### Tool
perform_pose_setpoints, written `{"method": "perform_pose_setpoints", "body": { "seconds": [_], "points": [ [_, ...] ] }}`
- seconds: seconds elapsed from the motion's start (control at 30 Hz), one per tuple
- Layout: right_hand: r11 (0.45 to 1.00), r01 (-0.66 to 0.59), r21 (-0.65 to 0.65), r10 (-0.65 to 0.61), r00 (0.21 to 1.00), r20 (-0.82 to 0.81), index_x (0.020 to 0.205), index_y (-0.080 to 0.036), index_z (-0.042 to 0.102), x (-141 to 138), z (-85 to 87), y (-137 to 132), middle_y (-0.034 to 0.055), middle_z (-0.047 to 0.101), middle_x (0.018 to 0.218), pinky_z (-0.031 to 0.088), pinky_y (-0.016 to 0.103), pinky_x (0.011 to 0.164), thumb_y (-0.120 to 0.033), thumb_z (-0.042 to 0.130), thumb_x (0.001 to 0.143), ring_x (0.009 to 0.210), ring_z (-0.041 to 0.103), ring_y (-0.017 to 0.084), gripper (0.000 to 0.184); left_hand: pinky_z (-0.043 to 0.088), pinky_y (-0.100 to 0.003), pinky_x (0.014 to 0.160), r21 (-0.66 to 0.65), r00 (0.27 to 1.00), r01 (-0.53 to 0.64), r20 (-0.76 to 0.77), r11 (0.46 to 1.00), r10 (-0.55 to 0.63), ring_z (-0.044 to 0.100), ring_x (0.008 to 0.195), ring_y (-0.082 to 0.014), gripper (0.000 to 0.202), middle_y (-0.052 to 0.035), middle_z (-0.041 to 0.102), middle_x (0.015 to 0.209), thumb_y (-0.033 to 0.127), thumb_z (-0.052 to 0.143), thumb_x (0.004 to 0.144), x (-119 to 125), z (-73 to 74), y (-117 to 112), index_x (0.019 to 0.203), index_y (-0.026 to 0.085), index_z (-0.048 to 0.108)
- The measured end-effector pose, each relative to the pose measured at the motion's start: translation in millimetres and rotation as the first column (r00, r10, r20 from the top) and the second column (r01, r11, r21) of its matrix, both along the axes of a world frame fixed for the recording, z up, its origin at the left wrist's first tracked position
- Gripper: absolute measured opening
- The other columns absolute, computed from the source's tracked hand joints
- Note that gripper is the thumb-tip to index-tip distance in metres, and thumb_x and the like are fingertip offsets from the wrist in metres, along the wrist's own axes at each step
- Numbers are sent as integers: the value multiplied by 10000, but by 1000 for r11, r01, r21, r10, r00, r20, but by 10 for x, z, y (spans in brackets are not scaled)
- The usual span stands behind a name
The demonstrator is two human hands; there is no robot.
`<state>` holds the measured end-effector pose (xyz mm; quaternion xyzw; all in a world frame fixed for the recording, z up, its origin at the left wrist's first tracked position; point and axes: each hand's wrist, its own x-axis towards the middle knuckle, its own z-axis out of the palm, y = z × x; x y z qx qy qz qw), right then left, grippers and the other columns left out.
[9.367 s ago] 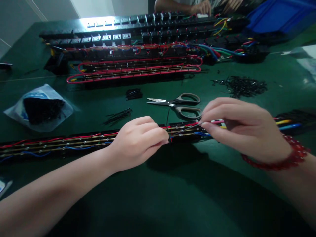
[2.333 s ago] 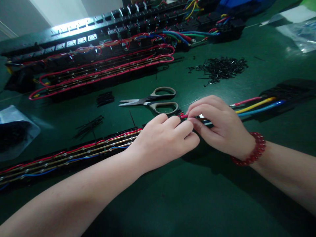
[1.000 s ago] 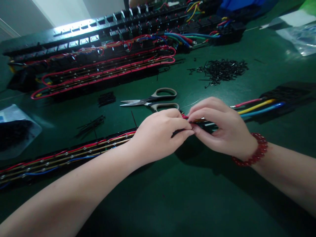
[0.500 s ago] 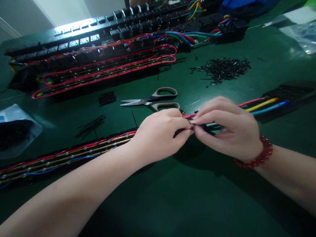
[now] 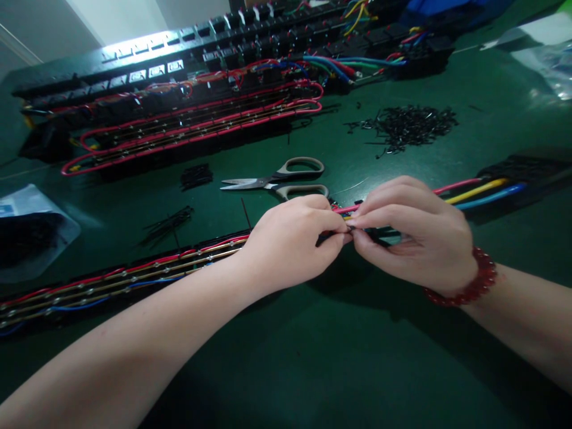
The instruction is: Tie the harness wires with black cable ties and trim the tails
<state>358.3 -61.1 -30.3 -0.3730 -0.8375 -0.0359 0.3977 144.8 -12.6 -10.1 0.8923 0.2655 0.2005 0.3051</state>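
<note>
My left hand (image 5: 297, 235) and my right hand (image 5: 413, 232) meet fingertip to fingertip at the wire bundle (image 5: 346, 210). Both are closed in a pinch on a small black strip (image 5: 351, 227) that looks like a cable tie; the fingers hide most of it. Red, yellow and blue wires (image 5: 480, 193) run on from behind my right hand to a dark part at the right. On the other side, a long black strip with metal rods and red and blue wires (image 5: 147, 275) passes under my left hand. A thin black tie (image 5: 245, 213) sticks up from it.
Scissors (image 5: 272, 180) lie open just beyond my left hand. Black cable ties (image 5: 167, 223) and a short dark bunch (image 5: 196, 177) lie left of them. Black clippings (image 5: 411, 126) are heaped behind. A plastic bag (image 5: 58, 229) and long wired assemblies (image 5: 201, 122) stand around.
The whole view has shifted slightly. Both hands keep their pinch at the same spot on the bundle, with only a slight change of the fingers.
</note>
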Motion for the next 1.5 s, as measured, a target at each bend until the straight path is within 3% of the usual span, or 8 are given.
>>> {"method": "perform_pose_setpoints", "body": {
  "seconds": [0.5, 0.7, 1.13, 1.5],
  "points": [
    [999, -13, -45, 12, 1000, -21, 1000, -294, 665, -10, 12, -12, 51, 739, 907, 596, 428, 686, -66, 732, 875, 829, 714, 232, 269, 500, -331, 774, 16, 999, -9, -47, 1000, 10, 644, 863, -179, 214, -41, 697, 906, 182, 602, 961, 12, 25, -11, 867, 151, 792],
    [998, -6, -64, 3, 999, -45, 978, -315, 686, -14, 30, -13, 20, 746, 911, 594, 411, 700, -62, 754, 836, 827, 718, 228, 297, 498, -334, 783, 20, 999, -17, -49, 1000, 18, 643, 865, -181, 206, -36, 695, 895, 180, 603, 952, 20, 28, -18, 848, 164, 780],
    [999, -28, -26, 27, 1000, -14, 982, -304, 682, -5, 36, 13, 20, 753, 903, 613, 400, 680, -80, 754, 844, 814, 728, 223, 273, 503, -322, 771, 21, 999, -14, -51, 1000, 15, 661, 874, -186, 207, -42, 709, 909, 190, 595, 958, 15, 26, -17, 863, 188, 779],
    [997, -12, -71, 10, 1000, -30, 1019, -342, 661, -14, 32, -14, 26, 750, 933, 612, 461, 681, -75, 715, 871, 839, 727, 255, 310, 505, -324, 792, 15, 999, -6, -48, 1000, 7, 655, 883, -183, 202, -40, 703, 909, 177, 592, 951, 15, 28, -14, 854, 173, 770]
  ]
}}
